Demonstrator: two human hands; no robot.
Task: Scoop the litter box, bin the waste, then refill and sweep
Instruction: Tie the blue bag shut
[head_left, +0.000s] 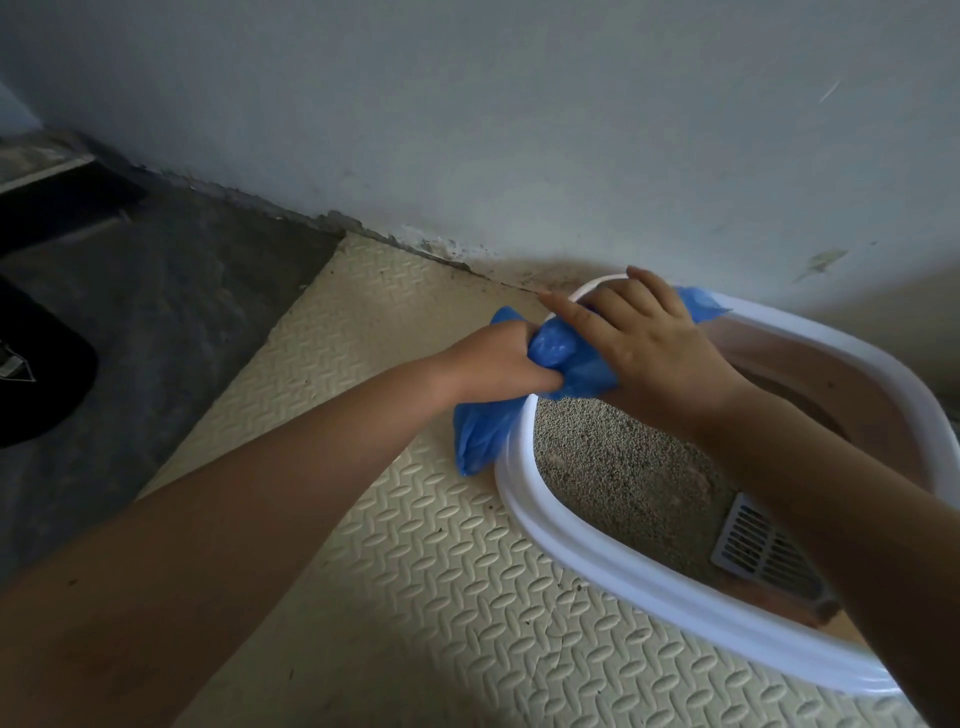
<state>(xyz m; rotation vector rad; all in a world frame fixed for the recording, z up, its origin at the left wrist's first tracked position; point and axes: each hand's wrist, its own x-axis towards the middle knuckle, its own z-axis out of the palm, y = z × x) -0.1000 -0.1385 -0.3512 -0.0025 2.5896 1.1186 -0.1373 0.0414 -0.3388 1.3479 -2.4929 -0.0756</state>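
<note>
"Where is the blue plastic bag (553, 345)?"

"It lies across the far-left rim of the white litter box (675, 608), bunched between both hands. One end hangs outside the box over the foam mat (415, 571), and the other trails along the rim toward the wall."

"How are the hands set?"

"The left hand (493, 358) is closed in a fist round the bag's gathered middle. The right hand (649, 348) lies over the bag just beside it, its fingers bent round the plastic and only the index finger stretched straight."

"What could go wrong from here?"

"The plastic looks thin. A hard twist or pull between the two grips could tear it, or drag the neck out of the fist. Whatever the bag holds would then fall into the litter (613, 467) or onto the mat, where the embossed pattern would probably trap grains and make sweeping slower. How full the bag is cannot be told."

"Anything else?"

"The right forearm crosses low over the box. A sudden tug could catch the rim and shift or tip the box, spilling litter. The slotted scoop (753, 545) lies in the litter under that forearm and could be knocked."
</note>
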